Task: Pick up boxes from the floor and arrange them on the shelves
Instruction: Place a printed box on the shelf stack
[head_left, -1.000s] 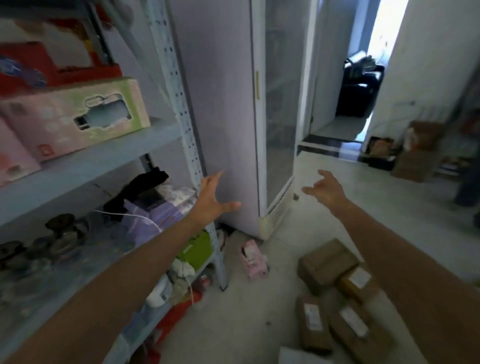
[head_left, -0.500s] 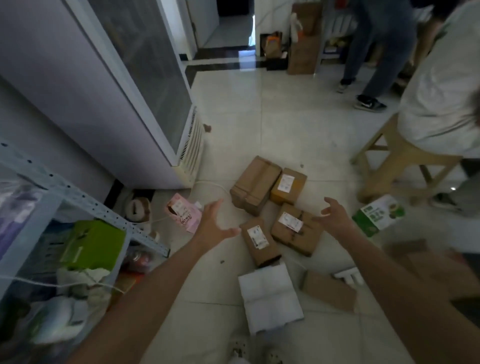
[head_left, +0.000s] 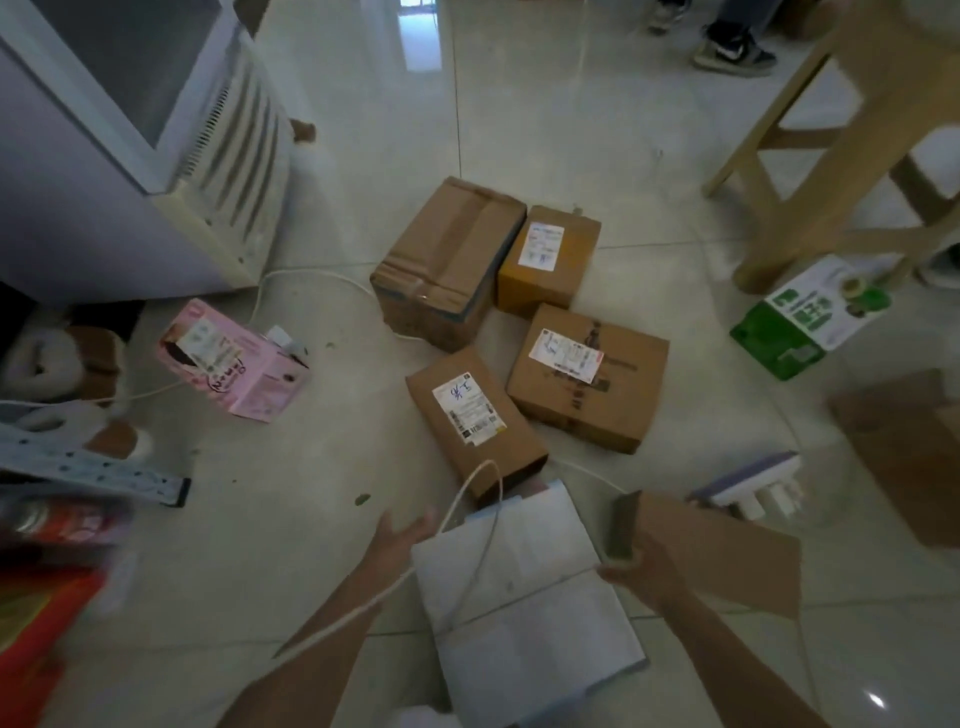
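Four brown cardboard cartons (head_left: 447, 260): clustered and touching on the pale tiled floor (head_left: 291, 545); taped and stiff, judged moderately heavy; take by opposite sides.
White flat rectangular box (head_left: 524, 613): on the floor nearest the person, thin white cord (head_left: 485, 463) draped across it; judged light, rigid and smooth; grip both side edges once the cord is clear.
Left hand (head_left: 405, 530): fingers straight, apart, at the box's left corner.
Right hand (head_left: 631, 569): at its right edge, fingers curled; grip unconfirmed.
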